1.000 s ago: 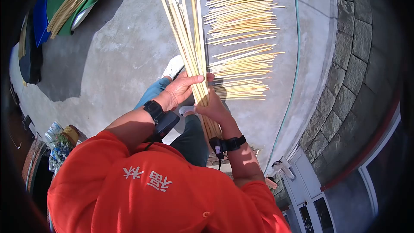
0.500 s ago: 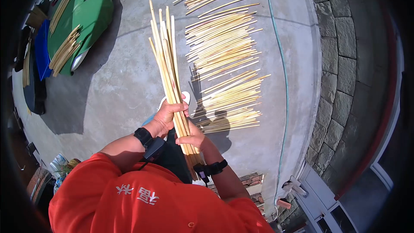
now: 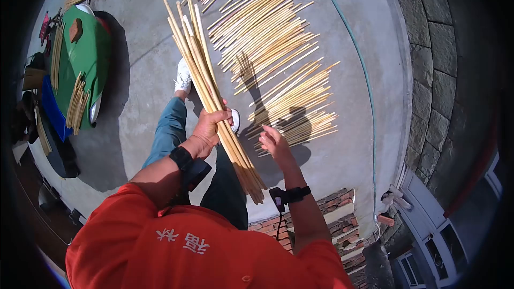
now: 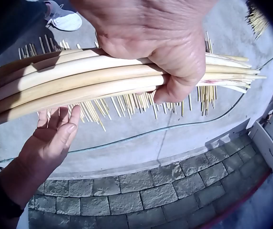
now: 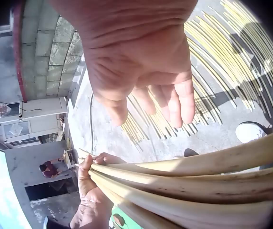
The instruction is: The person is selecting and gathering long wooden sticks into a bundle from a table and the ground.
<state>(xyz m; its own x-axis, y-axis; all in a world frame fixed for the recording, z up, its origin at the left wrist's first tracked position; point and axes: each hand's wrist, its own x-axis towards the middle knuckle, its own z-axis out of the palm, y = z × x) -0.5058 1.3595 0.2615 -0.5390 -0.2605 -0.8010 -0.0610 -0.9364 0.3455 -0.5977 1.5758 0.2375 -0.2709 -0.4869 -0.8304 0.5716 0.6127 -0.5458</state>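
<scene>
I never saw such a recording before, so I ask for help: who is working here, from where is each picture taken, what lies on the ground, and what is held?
There is no machine: a person works with bare hands. One camera sits on the head and looks down; one sits on each wrist. The left hand grips a bundle of long pale sticks. The right hand is open beside it and holds nothing. On the concrete ground lie many loose sticks in rows, with a thin hose alongside.

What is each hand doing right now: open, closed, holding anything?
Left hand: closed, gripping the bundle of pale sticks.
Right hand: open, fingers relaxed, holding nothing.
</scene>
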